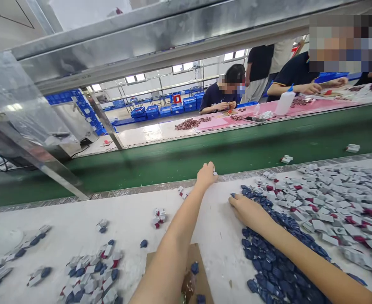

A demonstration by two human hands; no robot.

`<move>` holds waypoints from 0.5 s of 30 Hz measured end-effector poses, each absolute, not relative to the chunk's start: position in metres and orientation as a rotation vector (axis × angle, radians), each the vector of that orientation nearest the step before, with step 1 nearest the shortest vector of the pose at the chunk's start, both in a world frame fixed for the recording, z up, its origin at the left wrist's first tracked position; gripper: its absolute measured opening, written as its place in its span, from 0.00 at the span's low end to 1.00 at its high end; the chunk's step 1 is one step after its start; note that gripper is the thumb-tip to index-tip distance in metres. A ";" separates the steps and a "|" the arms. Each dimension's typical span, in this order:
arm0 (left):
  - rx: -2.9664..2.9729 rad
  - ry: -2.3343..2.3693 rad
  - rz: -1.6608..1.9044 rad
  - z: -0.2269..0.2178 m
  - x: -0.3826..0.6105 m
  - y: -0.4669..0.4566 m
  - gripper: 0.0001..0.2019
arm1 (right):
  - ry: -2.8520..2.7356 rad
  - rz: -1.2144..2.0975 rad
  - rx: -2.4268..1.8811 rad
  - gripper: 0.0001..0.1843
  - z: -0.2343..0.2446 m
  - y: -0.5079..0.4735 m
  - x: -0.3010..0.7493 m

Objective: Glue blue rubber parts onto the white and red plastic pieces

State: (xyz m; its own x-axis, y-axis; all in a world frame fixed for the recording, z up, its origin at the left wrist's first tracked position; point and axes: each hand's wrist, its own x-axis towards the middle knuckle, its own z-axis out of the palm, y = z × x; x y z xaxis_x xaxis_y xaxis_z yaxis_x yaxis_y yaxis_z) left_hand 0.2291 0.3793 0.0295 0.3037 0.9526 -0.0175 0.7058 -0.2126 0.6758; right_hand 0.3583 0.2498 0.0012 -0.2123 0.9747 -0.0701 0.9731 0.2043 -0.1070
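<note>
My left hand (206, 174) reaches out to the far edge of the white worktable (78, 219), next to the green conveyor belt (186, 158). Its fingers are closed round a small white part that peeks out at the fingertips. My right hand (246, 208) lies on the near end of a long heap of small dark blue parts (268, 257), fingers curled into the heap; what they pinch is hidden. To its right spreads a big heap of white and red parts (331, 207).
Assembled white, red and blue pieces (91, 274) lie scattered at the left. A brown cardboard sheet (201, 274) sits at the near edge. Two white parts (286, 159) ride the belt. Across it, other people work at a pink-topped table (315, 105) with a white bottle (284, 101).
</note>
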 end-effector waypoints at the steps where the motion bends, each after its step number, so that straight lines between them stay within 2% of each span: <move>1: 1.923 1.459 0.599 0.033 0.218 0.372 0.16 | -2.422 0.230 -1.891 0.04 0.005 0.242 0.354; 5: 1.560 1.393 0.763 0.050 0.157 0.326 0.17 | -2.380 0.411 -1.582 0.13 0.016 0.196 0.325; 8: 1.286 1.298 0.863 0.056 0.102 0.268 0.12 | -2.346 0.572 -1.401 0.17 0.021 0.160 0.291; 11: 1.066 1.203 0.975 0.056 0.051 0.199 0.12 | -2.344 0.745 -1.272 0.15 0.022 0.134 0.257; 15: 0.845 1.173 1.173 0.043 0.009 0.122 0.23 | -2.384 0.911 -1.162 0.11 0.022 0.120 0.225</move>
